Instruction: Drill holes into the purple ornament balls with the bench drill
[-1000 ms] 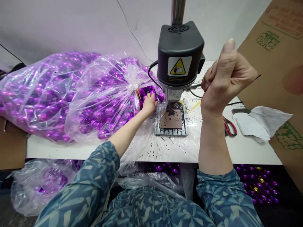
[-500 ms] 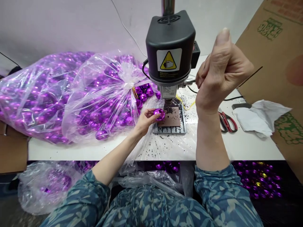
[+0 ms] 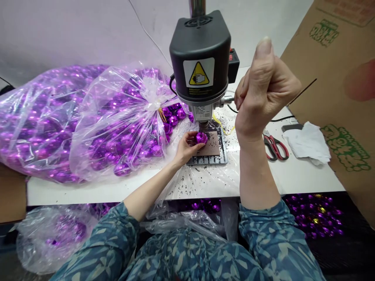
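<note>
My left hand (image 3: 187, 147) pinches a shiny purple faceted ball (image 3: 201, 138) between thumb and fingers. The ball is over a small brown board (image 3: 213, 147), which lies on the slotted metal base (image 3: 223, 155) of a black drill press (image 3: 200, 50). Dark shavings are scattered across board and base. Directly above the ball is the press's chuck (image 3: 203, 125); whether ball and tool touch, I cannot tell. Raised at the right of the machine, my right hand (image 3: 265, 89) is closed in a fist round the feed lever, mostly hidden by the fingers, beside its metal hub (image 3: 227, 100).
Large clear bags (image 3: 96, 128) of purple balls fill the table's left side. On the right lie red-and-black scissors (image 3: 275, 148) and crumpled white paper (image 3: 307, 143), before a big cardboard box (image 3: 345, 93). More purple balls (image 3: 315, 216) sit below the table edge at right.
My left hand has brought the ball rightward over the board, under the chuck, and turned it. My right hand keeps its grip by the hub. The whole view has shifted slightly.
</note>
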Motion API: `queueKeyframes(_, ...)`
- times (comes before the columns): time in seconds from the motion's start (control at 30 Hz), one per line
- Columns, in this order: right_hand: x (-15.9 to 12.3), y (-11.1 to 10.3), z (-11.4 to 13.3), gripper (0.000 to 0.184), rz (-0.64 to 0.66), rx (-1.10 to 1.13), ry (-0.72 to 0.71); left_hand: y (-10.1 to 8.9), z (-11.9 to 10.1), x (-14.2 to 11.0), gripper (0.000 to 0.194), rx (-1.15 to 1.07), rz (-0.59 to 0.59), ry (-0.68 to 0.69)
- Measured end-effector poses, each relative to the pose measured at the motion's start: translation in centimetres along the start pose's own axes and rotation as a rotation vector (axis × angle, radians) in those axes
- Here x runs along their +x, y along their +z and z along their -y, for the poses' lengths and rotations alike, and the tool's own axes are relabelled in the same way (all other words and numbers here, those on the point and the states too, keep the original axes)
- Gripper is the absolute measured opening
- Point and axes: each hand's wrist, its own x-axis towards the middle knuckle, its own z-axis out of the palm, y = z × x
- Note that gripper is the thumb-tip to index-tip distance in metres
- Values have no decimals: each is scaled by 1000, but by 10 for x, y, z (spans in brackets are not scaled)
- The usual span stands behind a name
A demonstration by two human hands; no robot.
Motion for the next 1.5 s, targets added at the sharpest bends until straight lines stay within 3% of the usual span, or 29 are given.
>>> queueKeyframes(0.2,0,-2,0,65,2,-80,21,14,-4,-4,58,105,33,107)
queueKeyframes(0.33,-1,-1,2,68,8,-184,33,20,-1,-4,59,69,48,101)
queueKeyframes(0.7,-30,-21,-7,69,-41,-167,56,20,-4,-5,55,112,51,116)
queueKeyframes(1.13,-49,-39,-23,62,3,23,-193,22,10,-3,58,79,58,158)
queueKeyframes(1.5,-52,-39,-29,56,25,88,-313,22,2,-4,57,73,49,140)
